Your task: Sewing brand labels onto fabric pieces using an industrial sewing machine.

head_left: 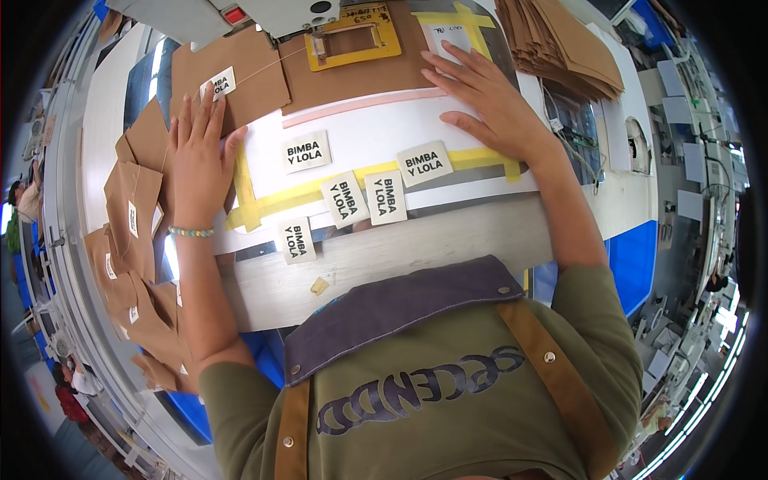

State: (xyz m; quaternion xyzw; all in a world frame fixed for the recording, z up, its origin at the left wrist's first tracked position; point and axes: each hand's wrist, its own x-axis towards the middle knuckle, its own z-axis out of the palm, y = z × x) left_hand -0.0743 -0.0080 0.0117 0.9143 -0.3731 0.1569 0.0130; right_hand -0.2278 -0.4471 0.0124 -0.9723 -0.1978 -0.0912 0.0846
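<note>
My left hand (198, 160) lies flat with fingers stretched out on a brown panel (252, 72). Its fingertips reach a white fabric label (222, 82) on that panel. A pale thread runs from near this label to a yellow frame (354, 61) under the white sewing machine head (216, 18). My right hand (480, 96) is spread, fingers apart, over the right end of a second brown panel (360, 90), beside yellow tape. Loose white labels with black lettering, such as one label (306, 151), lie on the white work surface (268, 172) between my arms.
Labelled brown panels (132, 200) hang in an overlapping heap at the left edge. At the far right stands a thick stack of brown panels (564, 44). Cables (572, 148) run right of my arm, and a blue bin (632, 264) sits below the table.
</note>
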